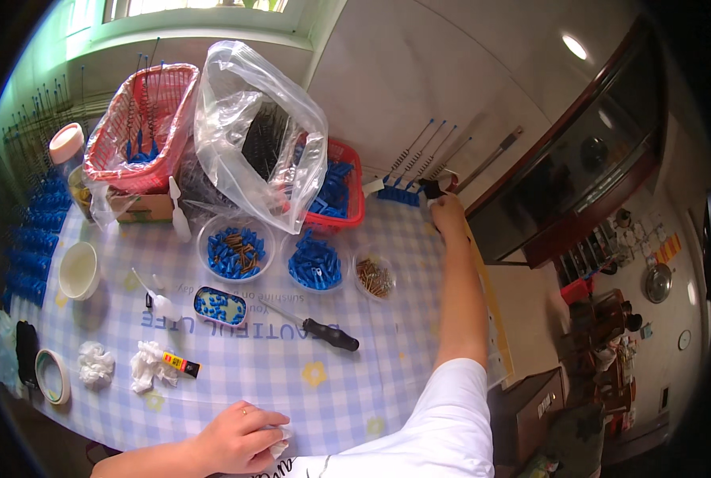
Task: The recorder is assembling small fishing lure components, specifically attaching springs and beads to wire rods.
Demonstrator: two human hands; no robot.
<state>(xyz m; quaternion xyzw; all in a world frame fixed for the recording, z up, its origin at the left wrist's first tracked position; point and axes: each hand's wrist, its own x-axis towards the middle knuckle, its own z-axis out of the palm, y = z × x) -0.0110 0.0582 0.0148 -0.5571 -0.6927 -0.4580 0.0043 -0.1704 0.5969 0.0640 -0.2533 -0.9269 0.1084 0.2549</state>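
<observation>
My left hand (242, 436) rests at the table's near edge, fingers curled over a white crumpled tissue (281, 443). At the far right my right arm is stretched out. The right hand (449, 215) is closed at a small dark thing (430, 189), too small to make out. Beside it stands a row of blue pieces (398, 193) with upright coiled wires. Nearer the middle are a round tub of blue and brass-coloured parts (234, 249), a tub of blue parts (314, 264) and a tub of screws (374, 277). A black-handled screwdriver (329, 333) lies in front of them.
A red basket (142, 131) and a clear plastic bag (228, 151) stand at the back. Rows of blue pieces (33, 239) line the left edge. An oval tin (220, 307), a glue tube (182, 365), a tape roll (51, 376) and a cup (79, 271) lie about.
</observation>
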